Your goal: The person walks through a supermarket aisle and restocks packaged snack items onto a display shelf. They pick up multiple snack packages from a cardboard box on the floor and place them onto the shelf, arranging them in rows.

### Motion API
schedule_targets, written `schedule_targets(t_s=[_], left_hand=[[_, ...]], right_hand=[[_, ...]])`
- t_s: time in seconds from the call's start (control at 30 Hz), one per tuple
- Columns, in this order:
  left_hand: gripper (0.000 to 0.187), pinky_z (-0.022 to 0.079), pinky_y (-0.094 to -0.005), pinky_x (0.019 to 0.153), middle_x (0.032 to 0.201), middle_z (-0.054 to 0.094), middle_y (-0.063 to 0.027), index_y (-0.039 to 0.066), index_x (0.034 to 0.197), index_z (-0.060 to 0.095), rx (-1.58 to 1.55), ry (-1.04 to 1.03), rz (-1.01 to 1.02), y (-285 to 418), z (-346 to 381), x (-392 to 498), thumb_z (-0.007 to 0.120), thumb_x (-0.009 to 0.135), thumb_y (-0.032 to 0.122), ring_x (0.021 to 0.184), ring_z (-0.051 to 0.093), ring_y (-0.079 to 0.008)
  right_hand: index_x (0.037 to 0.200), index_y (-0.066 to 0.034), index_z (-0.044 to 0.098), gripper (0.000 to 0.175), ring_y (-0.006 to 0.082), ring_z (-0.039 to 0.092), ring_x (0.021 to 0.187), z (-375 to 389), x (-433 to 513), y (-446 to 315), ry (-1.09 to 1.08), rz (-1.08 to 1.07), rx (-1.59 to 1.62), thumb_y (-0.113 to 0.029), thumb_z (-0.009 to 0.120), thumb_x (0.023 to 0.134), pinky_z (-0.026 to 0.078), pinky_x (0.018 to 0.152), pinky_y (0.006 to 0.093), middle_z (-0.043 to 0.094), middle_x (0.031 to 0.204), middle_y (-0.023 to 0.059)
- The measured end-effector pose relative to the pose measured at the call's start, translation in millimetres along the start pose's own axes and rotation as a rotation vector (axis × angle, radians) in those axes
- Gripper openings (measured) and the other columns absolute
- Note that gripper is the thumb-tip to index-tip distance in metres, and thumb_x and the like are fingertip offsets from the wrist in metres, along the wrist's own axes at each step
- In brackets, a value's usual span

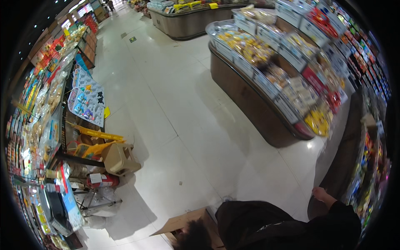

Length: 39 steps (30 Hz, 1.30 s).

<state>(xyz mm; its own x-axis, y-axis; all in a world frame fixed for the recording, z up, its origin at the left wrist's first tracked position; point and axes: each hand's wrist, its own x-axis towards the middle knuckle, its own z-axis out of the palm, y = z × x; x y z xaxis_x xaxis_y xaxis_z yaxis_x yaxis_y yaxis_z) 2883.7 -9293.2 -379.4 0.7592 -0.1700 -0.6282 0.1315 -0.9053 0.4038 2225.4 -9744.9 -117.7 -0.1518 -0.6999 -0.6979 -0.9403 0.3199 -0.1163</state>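
Observation:
My right hand (320, 193) hangs out to the side near the dark base of the right-hand counter (339, 162), its fingers looking curled. What lies inside those fingers is too small to make out. I cannot make out my left hand. Below me an open cardboard box (184, 220) stands on the floor, one flap spread out to the left. A dark fuzzy thing (194, 236) covers part of the box, and I cannot tell what it is. Black clothing (256, 215) fills the lower middle of the view, right beside the box.
A brown display counter (240, 93) with bins of packaged food stands ahead right. Along the left runs a loaded shelf (56, 103), with a beige plastic stool (120, 159), a red container (103, 180) and a toy rack (86, 104). Another counter (184, 23) stands farther along the tiled aisle (168, 103).

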Motion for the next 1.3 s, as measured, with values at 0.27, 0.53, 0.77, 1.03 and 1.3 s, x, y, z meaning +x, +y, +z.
schedule_targets(t_s=[0.27, 0.53, 0.77, 1.03, 1.3], left_hand=[[0.045, 0.05, -0.0451, 0.082, 0.11, 0.068, -0.021, -0.002, 0.116, 0.065, 0.016, -0.061, 0.119, 279, -59, 249, 0.047, 0.099, 0.036, 0.1, 0.064, -0.0345], [0.044, 0.05, -0.0451, 0.083, 0.11, 0.068, -0.0204, -0.001, 0.117, 0.065, 0.06, -0.073, 0.154, 553, -105, 466, 0.048, 0.099, 0.036, 0.1, 0.064, -0.0344], [0.044, 0.05, -0.045, 0.083, 0.11, 0.067, -0.0199, 0.0, 0.118, 0.064, 0.087, -0.042, 0.203, 790, -134, 629, 0.048, 0.098, 0.036, 0.1, 0.064, -0.0343], [0.044, 0.05, -0.0449, 0.083, 0.11, 0.067, -0.0193, 0.0, 0.119, 0.064, 0.106, -0.188, 0.445, 1058, -161, 801, 0.049, 0.098, 0.036, 0.1, 0.064, -0.0342], [0.048, 0.051, -0.0465, 0.084, 0.112, 0.067, -0.022, 0.0, 0.12, 0.064, 0.187, -0.071, 0.614, 1346, -153, 991, 0.048, 0.098, 0.039, 0.101, 0.063, -0.0393]], right_hand=[[0.119, -0.0031, 0.061, 0.026, 0.0184, 0.068, 0.088, -36, 96, -468, -0.261, -0.483, 0.151, -0.016, 0.059, 0.095, 0.054, 0.078, 0.0326, 0.068, 0.097, 0.0104], [0.116, -0.0042, 0.063, 0.027, 0.0203, 0.069, 0.088, -119, 210, -718, -0.378, -0.387, 0.075, -0.021, 0.062, 0.096, 0.054, 0.08, 0.034, 0.069, 0.095, 0.0102], [0.109, -0.0059, 0.065, 0.016, 0.0183, 0.068, 0.086, -193, 377, -989, -0.392, -0.626, 0.209, -0.012, 0.061, 0.095, 0.055, 0.077, 0.034, 0.069, 0.095, 0.0079], [0.117, -0.0031, 0.061, 0.025, 0.0152, 0.066, 0.092, -311, 491, -1297, -0.427, -0.475, 0.237, -0.018, 0.061, 0.096, 0.053, 0.083, 0.0329, 0.07, 0.1, 0.0092], [0.119, -0.0059, 0.061, 0.025, 0.0187, 0.07, 0.093, -386, 628, -1528, -0.392, -0.463, 0.214, -0.016, 0.059, 0.097, 0.055, 0.079, 0.034, 0.07, 0.101, 0.0104]])
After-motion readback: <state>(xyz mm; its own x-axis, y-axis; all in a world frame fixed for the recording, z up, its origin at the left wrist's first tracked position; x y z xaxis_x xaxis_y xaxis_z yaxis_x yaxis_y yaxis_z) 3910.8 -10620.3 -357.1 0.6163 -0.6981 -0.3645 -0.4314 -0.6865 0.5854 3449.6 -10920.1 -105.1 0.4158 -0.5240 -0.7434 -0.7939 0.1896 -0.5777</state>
